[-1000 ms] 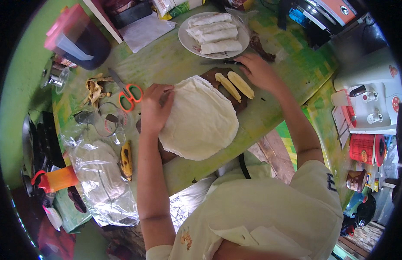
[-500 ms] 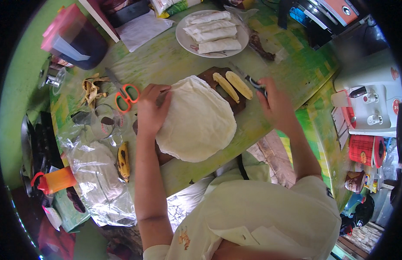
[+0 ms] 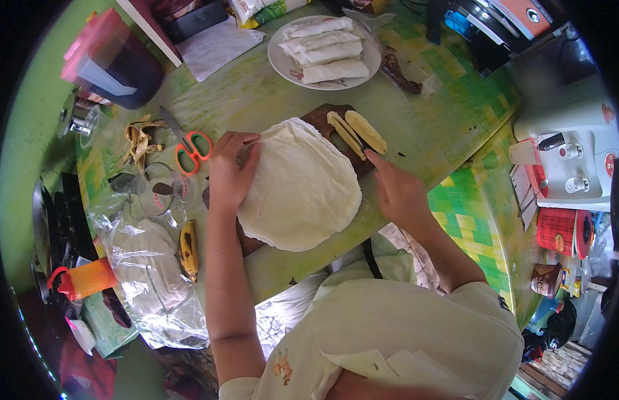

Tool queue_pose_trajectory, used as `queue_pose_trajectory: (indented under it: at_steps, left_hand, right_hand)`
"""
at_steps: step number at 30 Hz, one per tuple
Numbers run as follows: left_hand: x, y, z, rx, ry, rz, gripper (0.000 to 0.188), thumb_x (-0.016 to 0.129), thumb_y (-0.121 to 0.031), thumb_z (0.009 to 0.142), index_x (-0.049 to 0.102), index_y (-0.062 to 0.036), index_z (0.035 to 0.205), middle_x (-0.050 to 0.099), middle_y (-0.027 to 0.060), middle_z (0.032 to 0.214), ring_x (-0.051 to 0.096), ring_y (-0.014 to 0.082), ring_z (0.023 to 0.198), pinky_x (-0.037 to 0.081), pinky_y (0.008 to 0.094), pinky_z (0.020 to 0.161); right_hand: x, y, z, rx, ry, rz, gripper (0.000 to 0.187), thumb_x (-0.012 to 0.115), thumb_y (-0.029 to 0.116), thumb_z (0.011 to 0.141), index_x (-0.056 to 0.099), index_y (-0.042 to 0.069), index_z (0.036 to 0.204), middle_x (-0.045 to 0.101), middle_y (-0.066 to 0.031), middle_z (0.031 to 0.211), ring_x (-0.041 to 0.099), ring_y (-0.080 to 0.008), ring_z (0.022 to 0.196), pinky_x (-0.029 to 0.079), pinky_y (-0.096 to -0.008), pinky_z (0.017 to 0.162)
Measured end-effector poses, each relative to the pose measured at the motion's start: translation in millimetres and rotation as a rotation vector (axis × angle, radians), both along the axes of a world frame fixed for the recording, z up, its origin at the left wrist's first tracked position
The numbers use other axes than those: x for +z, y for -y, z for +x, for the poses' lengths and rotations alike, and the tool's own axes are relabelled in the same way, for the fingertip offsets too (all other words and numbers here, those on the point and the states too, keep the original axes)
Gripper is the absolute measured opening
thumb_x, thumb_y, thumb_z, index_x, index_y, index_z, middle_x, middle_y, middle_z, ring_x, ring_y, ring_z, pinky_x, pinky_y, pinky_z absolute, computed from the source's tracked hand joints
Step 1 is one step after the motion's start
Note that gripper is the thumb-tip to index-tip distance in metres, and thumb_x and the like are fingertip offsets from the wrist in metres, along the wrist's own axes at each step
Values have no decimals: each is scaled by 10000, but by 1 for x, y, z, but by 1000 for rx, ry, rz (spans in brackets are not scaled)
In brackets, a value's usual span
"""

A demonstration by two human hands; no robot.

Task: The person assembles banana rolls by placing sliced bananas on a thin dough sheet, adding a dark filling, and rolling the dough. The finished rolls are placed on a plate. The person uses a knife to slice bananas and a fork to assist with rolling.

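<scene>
A round, pale thin wrapper sheet (image 3: pixel 299 187) lies over a dark wooden board (image 3: pixel 319 120), in front of me. My left hand (image 3: pixel 231 170) rests at its left edge, with thumb and fingers closed on the rim. On the exposed part of the board lie two peeled banana slices (image 3: pixel 367 132). My right hand (image 3: pixel 399 190) is closed at the near end of the left slice, index finger stretched along it. A thin dark line, apparently the blade of a knife (image 3: pixel 351 137), runs along that slice; the handle is hidden in my hand.
A white plate (image 3: pixel 277 57) holds several white rolls. Orange-handled scissors (image 3: pixel 193 150), banana peel (image 3: pixel 141 141), a clear glass (image 3: pixel 159 190), an unpeeled banana (image 3: pixel 188 250) and plastic-wrapped sheets (image 3: pixel 146 267) lie to the left. A pink-lidded pitcher (image 3: pixel 116 63) stands farther back.
My right hand has moved left and nearer to me, bringing the knife from beside the slices onto the left slice. My left hand and the wrapper stay nearly still.
</scene>
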State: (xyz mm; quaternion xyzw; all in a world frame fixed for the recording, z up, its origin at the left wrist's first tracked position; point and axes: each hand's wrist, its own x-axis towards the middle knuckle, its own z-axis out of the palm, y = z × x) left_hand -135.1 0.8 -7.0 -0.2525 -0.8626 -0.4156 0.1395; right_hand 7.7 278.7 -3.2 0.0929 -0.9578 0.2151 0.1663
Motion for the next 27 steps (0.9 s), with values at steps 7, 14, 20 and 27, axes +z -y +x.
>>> queue_pose_trajectory:
  at_steps: [7, 14, 20, 27]
  left_hand:
    - [0, 1, 0, 0, 0, 1, 134, 678, 6, 822, 680, 17, 955, 668, 153, 911, 670, 300, 846, 526, 362, 763]
    - [2, -1, 1, 10, 6, -5, 131, 674, 9, 828, 682, 16, 959, 668, 153, 909, 676, 295, 841, 529, 354, 755]
    - [2, 0, 1, 6, 18, -12, 132, 671, 12, 827, 679, 18, 959, 667, 153, 913, 674, 298, 842, 529, 356, 759]
    - [1, 0, 1, 1, 17, -9, 135, 669, 12, 827, 676, 20, 961, 666, 154, 915, 673, 303, 847, 529, 359, 764]
  right_hand:
    - [6, -4, 2, -66, 78, 7, 497, 576, -22, 889, 510, 100, 1366, 648, -174, 844, 631, -361, 688, 504, -424, 610]
    - [-3, 0, -2, -25, -29, -23, 636, 597, 2, 841, 436, 119, 1445, 656, -135, 883, 650, -318, 707, 527, -413, 610]
    - [-6, 4, -3, -45, -20, -42, 611, 589, 18, 864, 434, 119, 1447, 660, -140, 887, 650, -327, 698, 528, -422, 613]
    - [-8, 4, -4, -44, -19, -28, 597, 579, 24, 875, 431, 103, 1447, 658, -148, 891, 650, -330, 703, 532, -426, 615]
